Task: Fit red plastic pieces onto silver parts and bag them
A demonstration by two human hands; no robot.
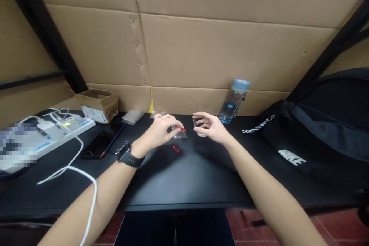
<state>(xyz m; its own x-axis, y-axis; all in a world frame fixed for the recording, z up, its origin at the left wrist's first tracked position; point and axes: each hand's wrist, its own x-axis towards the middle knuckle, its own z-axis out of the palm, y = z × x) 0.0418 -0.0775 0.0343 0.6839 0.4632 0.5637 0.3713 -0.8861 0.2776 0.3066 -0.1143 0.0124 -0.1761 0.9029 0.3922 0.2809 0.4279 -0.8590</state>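
Observation:
My left hand, with a black watch on its wrist, is over the middle of the table. Its thumb and fingertips close at a bit of red cord. Just beneath those fingertips is a small clear plastic bag; whether they touch it I cannot tell. A separate red cord loop lies on the black tabletop nearer to me. To the right, my right hand curls its thumb and fingers around a small clear, shiny piece, mostly hidden by the fingers.
A water bottle leans behind my right hand. At the right sits a black backpack. Leftward are a phone, a white power strip with cables, an open cardboard box and clear bags. A white cable crosses my left forearm.

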